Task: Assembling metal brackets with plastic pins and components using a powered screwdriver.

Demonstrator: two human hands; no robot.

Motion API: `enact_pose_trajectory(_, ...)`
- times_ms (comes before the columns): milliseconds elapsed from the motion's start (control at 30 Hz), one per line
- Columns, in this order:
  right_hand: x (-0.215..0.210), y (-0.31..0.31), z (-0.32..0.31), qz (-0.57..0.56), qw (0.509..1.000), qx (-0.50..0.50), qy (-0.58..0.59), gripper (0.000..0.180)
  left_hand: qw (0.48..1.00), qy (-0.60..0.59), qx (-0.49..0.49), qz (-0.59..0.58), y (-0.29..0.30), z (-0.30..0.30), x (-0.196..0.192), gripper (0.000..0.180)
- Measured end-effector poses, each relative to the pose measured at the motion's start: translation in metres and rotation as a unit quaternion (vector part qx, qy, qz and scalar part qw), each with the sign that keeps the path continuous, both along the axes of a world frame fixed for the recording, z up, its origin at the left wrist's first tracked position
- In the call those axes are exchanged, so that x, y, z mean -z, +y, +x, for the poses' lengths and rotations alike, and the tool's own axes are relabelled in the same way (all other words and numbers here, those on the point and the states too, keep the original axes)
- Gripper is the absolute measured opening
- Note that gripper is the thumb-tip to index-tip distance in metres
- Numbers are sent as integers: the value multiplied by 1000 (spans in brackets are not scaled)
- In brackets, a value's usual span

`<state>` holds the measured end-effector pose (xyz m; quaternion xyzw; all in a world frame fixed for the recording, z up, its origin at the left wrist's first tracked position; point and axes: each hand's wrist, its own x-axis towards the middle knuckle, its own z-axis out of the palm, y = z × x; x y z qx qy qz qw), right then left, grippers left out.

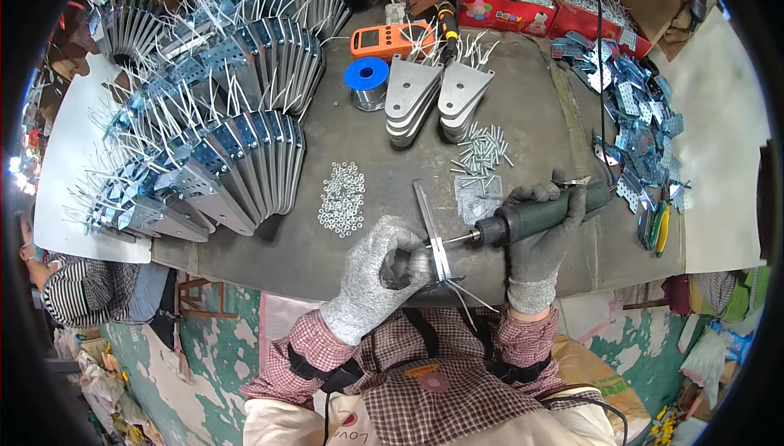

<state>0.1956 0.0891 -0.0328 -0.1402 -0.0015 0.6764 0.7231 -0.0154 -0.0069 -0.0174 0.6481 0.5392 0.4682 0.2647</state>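
My left hand (380,274), in a grey knit glove, is closed round a metal bracket (435,234) with white wires trailing from its lower end. The bracket stands edge-on, its long flat side upright. My right hand (543,234), gloved in darker grey, grips a dark green electric screwdriver (535,217) lying nearly level. Its bit points left and meets the bracket's side; whether a screw sits at the tip is too small to tell. Just beyond the hands lie a heap of nuts (341,201), a pile of screws (483,152) and a clear plastic box (476,199).
Rows of wired metal brackets (237,160) fan out at the left. Two bracket stacks (412,95), a solder spool (366,78) and an orange meter (392,39) stand farther back. Blue-silver plates (637,111) and pliers (660,225) lie at right, near a hanging cord (600,54).
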Motion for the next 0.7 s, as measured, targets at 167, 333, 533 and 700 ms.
enact_pose_trajectory(167, 7, 1, 3, 12, 1000, -14, -1, 27, 985, 115, 3, 132, 4, 1, 9, 28)
enact_pose_trajectory(333, 8, 0, 3, 10, 1000, -7, -11, 23, 969, 154, -16, 190, 10, 6, 12, 29)
enact_pose_trajectory(533, 5, 1, -1, 2, 1000, -5, -7, 23, 982, 85, 20, 168, 12, 0, 15, 28)
enact_pose_trajectory(700, -5, -2, 2, -53, 997, 23, -47, 31, 982, 133, 38, 126, 9, 0, 7, 30)
